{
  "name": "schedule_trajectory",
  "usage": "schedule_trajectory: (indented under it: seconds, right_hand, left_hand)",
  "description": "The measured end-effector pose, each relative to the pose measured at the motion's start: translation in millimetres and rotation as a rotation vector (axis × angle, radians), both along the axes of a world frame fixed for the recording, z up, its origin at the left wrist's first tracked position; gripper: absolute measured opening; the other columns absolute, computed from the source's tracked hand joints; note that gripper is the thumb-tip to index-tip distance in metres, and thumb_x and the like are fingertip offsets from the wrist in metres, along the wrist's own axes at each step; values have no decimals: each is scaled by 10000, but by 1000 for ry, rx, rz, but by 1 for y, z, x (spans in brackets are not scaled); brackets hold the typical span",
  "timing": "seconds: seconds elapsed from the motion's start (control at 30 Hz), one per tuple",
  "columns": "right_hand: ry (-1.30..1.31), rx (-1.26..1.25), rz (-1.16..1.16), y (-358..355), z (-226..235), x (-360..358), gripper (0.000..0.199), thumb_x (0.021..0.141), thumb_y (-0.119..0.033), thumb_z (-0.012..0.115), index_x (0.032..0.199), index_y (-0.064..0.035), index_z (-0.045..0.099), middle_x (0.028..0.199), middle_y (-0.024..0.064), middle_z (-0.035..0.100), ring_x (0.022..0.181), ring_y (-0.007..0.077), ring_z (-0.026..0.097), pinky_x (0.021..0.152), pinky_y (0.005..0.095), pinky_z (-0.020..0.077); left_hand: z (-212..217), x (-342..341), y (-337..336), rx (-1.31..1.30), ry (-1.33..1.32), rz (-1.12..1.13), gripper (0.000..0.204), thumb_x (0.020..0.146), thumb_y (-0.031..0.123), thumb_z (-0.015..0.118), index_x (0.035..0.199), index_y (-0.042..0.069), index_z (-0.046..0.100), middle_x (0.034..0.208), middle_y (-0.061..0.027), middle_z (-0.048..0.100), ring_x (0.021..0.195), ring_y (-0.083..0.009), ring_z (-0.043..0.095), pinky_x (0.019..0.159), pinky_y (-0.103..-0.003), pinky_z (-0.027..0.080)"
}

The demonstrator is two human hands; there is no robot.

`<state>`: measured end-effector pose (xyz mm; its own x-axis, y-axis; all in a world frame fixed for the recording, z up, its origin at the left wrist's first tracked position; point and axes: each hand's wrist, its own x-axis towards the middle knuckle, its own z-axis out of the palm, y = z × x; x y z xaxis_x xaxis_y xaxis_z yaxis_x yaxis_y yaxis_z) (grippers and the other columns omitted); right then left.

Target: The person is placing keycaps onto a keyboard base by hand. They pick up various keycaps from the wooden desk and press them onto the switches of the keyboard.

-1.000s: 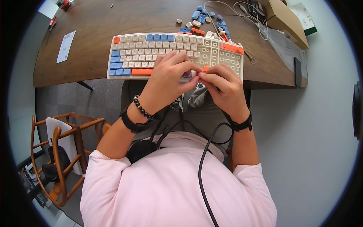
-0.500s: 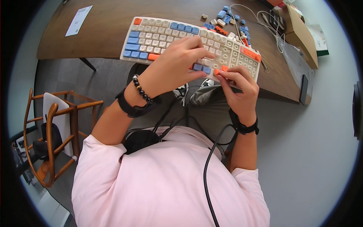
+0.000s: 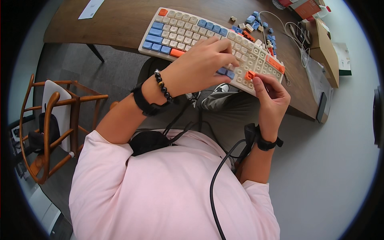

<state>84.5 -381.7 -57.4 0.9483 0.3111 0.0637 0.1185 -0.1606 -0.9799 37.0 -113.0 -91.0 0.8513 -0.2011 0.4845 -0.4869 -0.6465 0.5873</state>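
A keyboard (image 3: 188,36) with cream, blue and orange keycaps lies at the table's near edge, its right part showing bare key sockets. Across its middle, my left hand (image 3: 206,62) bends its fingers over the cream caps while its thumb rests along the front edge by blue caps. My right hand (image 3: 273,94) pinches a small orange keycap (image 3: 250,75) between thumb and fingers, over the bare sockets at the front right. The cap is tilted and a dark hollow shows in it. Part of the lower key row is hidden beneath my left hand.
Loose keycaps (image 3: 251,24) lie heaped behind the keyboard, beside a white cable (image 3: 286,28). A cardboard box (image 3: 326,54) and clear plastic (image 3: 314,76) are at the right. White paper (image 3: 91,9) lies far left; a wooden chair (image 3: 74,100) stands left. A black cable (image 3: 212,188) crosses my front.
The view has turned, shifting the keyboard toward the right in the picture. My right fingers have drawn back a little and the orange keycap has tipped to show its hollow. My left hand stays on the keyboard.
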Motion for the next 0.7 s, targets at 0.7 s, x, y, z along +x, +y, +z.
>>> schedule_trajectory:
  seconds: [0.7]
  right_hand:
    - [-601,-388,74,11,-7,-10,158,1011,12,928,1152,-3,858,1044,97,786,806,189,765,757,328,616]
  left_hand:
    - [-3,3,-1,-36,-41,-25,395,914,211,1016,1261,95,867,1226,-60,708,1216,-308,680,1080,-454,550]
